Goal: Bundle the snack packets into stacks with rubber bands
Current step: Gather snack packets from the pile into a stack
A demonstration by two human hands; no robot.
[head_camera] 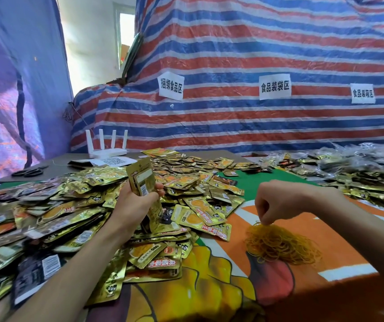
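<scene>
While the striped tarpaulin (256, 54) is hanging behind as a backdrop, the surface (325, 289) is carrying the whole job on a printed cloth. A broad heap of loose packets (58, 217) is covering its left half and spreading along the far side to the right. No banded bundle is showing plainly among them, so the task is judged to be at an early stage, with nearly all stock left to bundle. The rubber bands (279, 245) are lying in 1 tangled pile on the cloth, right of the heap and apart from it. 1 stack of packets (143, 180) is standing over the heap's near edge, not yet banded. Its long axis is running near vertical, top edge pointing up and slightly away toward the tarpaulin, lower end dipping into the heap. The left hand (135, 203) is gripping this stack round its middle, fingers (159, 188) curled tight. The right hand (272, 205) is reaching down onto the pile, fingers bunched narrow and pinching strands at its top.
</scene>
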